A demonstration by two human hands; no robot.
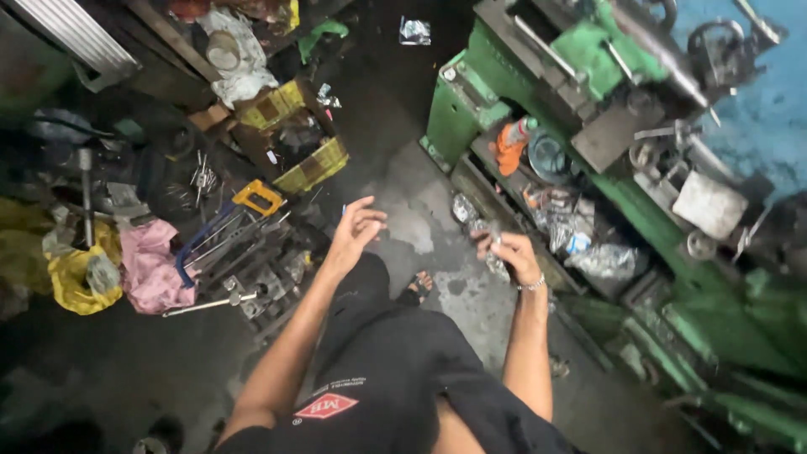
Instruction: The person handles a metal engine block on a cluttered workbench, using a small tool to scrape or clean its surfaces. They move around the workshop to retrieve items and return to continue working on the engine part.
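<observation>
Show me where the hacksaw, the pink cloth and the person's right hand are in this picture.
hacksaw [220, 225]: head view, on its blue frame bar.
pink cloth [151, 267]: head view, middle of the crumpled heap.
right hand [509, 254]: head view, back of the hand, above the wrist bracelet.

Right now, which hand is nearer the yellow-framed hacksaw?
Left. The left hand hangs open just right of the hacksaw; the right hand is farther off, by the green lathe, fingers curled around something small.
</observation>
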